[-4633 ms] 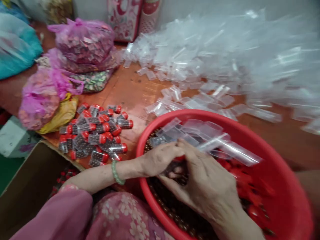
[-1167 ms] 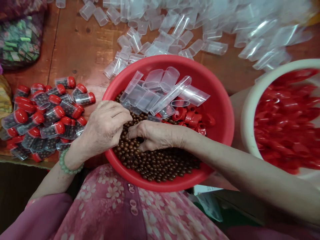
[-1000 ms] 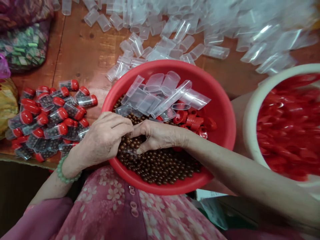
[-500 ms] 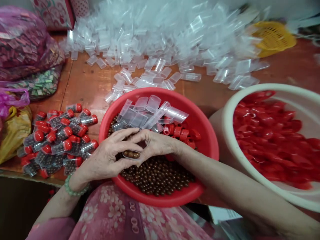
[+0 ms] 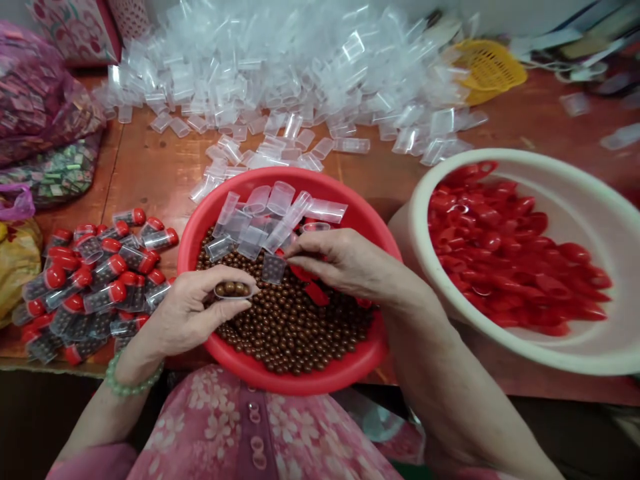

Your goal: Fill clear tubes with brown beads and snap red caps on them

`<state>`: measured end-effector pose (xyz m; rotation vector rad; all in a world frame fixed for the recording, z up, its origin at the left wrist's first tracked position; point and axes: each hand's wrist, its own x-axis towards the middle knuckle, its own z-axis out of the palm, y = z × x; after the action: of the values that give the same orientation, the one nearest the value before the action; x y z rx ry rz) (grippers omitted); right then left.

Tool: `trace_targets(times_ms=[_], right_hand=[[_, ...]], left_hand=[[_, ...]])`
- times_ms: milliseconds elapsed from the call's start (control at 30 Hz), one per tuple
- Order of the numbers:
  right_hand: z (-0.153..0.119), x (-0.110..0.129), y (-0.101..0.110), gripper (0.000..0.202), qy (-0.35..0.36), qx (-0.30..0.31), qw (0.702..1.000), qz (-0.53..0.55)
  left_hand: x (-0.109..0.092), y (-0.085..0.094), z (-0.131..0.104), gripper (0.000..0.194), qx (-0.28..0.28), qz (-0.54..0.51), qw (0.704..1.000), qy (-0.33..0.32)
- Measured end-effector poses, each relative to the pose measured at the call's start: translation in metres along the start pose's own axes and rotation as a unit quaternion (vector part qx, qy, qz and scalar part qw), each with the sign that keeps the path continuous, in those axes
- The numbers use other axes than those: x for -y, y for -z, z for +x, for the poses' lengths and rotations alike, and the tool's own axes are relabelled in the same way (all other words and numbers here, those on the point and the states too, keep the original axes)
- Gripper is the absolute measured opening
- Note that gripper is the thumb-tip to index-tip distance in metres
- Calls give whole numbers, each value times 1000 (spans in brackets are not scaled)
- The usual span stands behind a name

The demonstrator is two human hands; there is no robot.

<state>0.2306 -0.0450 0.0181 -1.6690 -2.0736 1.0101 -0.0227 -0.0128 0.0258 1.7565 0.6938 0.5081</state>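
Note:
My left hand is closed around a clear plastic sleeve, its oval open end facing me with brown balls inside. The red basin below holds many loose brown balls. Over its right part is my right hand, fingers bent close together among the red caps. What lies between those fingertips is hidden. Just left of them a small clear sleeve rests on the balls. Several more clear sleeves lie along the basin's far side.
Filled, red-capped tubes are piled at left, near plastic bags. A white tub of red caps stands at right. Behind are a large heap of clear sleeves and a yellow basket.
My hands have come apart. The left has moved left and slightly down with the filled sleeve; the right has let go of it and moved to the red caps. The view has shifted right.

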Motion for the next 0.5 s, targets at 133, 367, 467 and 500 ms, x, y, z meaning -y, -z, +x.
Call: trace_targets(times_ms=[133, 367, 467, 500], right_hand=[[-10, 8, -10, 18, -22, 29, 990, -135], [-35, 13, -8, 15, -113, 22, 967, -227], [-42, 15, -17, 14, -134, 62, 944, -294], [-44, 15, -22, 13, -134, 69, 941, -304]], left_hand=[[2, -7, 3, 18, -24, -29, 999, 19], [8, -18, 6, 19, -12, -43, 998, 33], [9, -21, 7, 19, 6, -64, 997, 44], [9, -22, 7, 20, 4, -75, 996, 49]])
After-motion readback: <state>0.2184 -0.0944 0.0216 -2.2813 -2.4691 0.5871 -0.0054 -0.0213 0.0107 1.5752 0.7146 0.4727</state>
